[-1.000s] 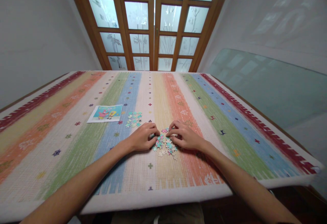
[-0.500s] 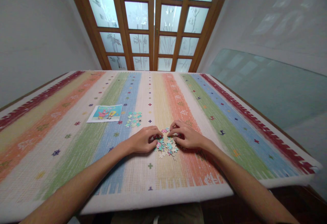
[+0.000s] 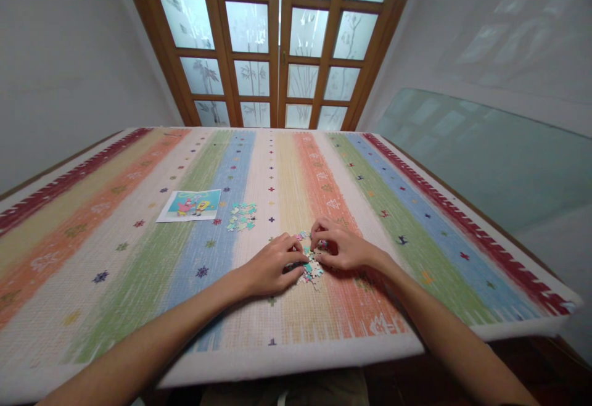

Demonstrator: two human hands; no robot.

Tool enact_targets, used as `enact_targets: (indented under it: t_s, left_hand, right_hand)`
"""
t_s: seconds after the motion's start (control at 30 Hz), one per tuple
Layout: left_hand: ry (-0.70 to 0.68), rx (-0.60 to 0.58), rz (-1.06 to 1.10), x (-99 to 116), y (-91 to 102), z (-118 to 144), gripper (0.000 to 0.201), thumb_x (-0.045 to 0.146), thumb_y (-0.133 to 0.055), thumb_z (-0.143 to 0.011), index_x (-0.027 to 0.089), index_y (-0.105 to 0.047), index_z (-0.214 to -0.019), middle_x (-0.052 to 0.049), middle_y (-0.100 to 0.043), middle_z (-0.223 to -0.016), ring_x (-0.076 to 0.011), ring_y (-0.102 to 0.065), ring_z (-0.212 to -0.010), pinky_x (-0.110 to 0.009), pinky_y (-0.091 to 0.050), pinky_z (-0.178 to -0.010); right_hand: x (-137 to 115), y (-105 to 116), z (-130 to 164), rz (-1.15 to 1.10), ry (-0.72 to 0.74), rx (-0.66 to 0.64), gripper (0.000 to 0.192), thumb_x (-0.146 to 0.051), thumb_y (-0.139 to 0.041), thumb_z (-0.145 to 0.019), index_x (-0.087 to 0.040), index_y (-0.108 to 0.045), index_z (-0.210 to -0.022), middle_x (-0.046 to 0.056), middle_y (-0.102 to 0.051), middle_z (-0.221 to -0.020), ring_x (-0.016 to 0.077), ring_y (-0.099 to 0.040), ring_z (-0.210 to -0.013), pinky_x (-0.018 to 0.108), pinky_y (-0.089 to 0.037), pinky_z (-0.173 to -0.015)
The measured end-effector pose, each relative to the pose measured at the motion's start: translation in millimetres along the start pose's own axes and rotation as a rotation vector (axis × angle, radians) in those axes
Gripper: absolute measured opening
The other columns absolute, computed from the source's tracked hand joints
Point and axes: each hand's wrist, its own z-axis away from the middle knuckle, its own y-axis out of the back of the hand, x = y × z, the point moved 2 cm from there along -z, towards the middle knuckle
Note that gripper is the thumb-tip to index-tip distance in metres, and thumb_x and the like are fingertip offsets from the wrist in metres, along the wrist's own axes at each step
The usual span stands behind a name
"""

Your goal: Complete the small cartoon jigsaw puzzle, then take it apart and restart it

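A small heap of jigsaw pieces [image 3: 311, 268], teal, cream and pink, lies on the striped tablecloth before me. Over its left side, my left hand [image 3: 277, 264] is closed, thumb and forefinger tips drawn together at the pieces. Whatever sits between those tips is too small to make out. My right hand [image 3: 342, 247] curves over the right side, thumb and forefinger slightly apart, other fingers bent. Pink pieces [image 3: 300, 237] show at the far edge of the heap, between the hands. Both hands hide part of it.
Farther left lies a second group of teal and cream jigsaw pieces [image 3: 242, 216]. Beside it is a printed cartoon picture [image 3: 189, 206]. The striped tablecloth [image 3: 152, 282] covers the table. Wooden glazed doors [image 3: 279, 85] stand beyond, and a glass panel [image 3: 485, 153] leans at the right wall.
My left hand has moved right and slightly nearer to me, further over the heap, and its fingertips have closed. My right hand has shifted slightly right. The picture and second group stay put.
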Motion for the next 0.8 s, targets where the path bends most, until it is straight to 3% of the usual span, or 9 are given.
enact_targets:
  t_s: [0.23,0.37,0.53,0.63,0.8]
  left_hand:
    - [0.008,0.041,0.017,0,3.4,-1,0.011,0.024,-0.058,-0.098,0.021,-0.068,-0.096,-0.007,-0.064,-0.101,-0.023,-0.057,-0.1,-0.039,-0.05,-0.089]
    - [-0.006,0.143,-0.019,-8,13.7,-2,0.015,0.024,-0.055,-0.101,0.02,-0.068,-0.096,-0.007,-0.065,-0.096,-0.0213,-0.058,-0.095,-0.037,-0.049,-0.085]
    - [0.032,0.363,-0.165,-37,49.1,0,0.014,0.026,-0.058,-0.1,0.02,-0.07,-0.095,-0.005,-0.066,-0.09,-0.0205,-0.06,-0.088,-0.038,-0.049,-0.084]
    - [0.134,0.499,-0.26,-58,74.0,5,0.013,0.027,-0.062,-0.097,0.021,-0.071,-0.09,-0.004,-0.068,-0.087,-0.0206,-0.06,-0.084,-0.039,-0.049,-0.083]
    - [0.248,0.575,-0.338,-88,88.6,12,0.013,0.029,-0.065,-0.095,0.023,-0.074,-0.09,-0.003,-0.067,-0.085,-0.0218,-0.06,-0.085,-0.039,-0.049,-0.085]
  right_hand:
    - [0,0,-2,0.04,-0.047,0.044,0.014,-0.018,-0.067,-0.084,-0.02,-0.072,-0.097,0.008,-0.061,-0.101,0.0247,-0.058,-0.099,0.042,-0.049,-0.09]
    - [-5,-2,-2,-0.009,-0.028,0.053,0.017,-0.019,-0.068,-0.087,-0.021,-0.073,-0.103,0.009,-0.062,-0.105,0.0246,-0.059,-0.102,0.042,-0.049,-0.092]
    - [-9,-5,-3,-0.019,-0.014,0.037,0.017,-0.023,-0.068,-0.089,-0.023,-0.075,-0.105,0.01,-0.064,-0.109,0.0253,-0.06,-0.103,0.044,-0.051,-0.092]
    - [-9,-6,-3,-0.019,-0.02,0.035,0.015,-0.024,-0.069,-0.089,-0.022,-0.075,-0.104,0.01,-0.064,-0.109,0.0253,-0.061,-0.103,0.044,-0.052,-0.092]
    - [-8,-7,-3,-0.022,-0.022,0.039,0.013,-0.025,-0.069,-0.09,-0.022,-0.075,-0.102,0.01,-0.065,-0.11,0.0255,-0.062,-0.103,0.044,-0.052,-0.091]
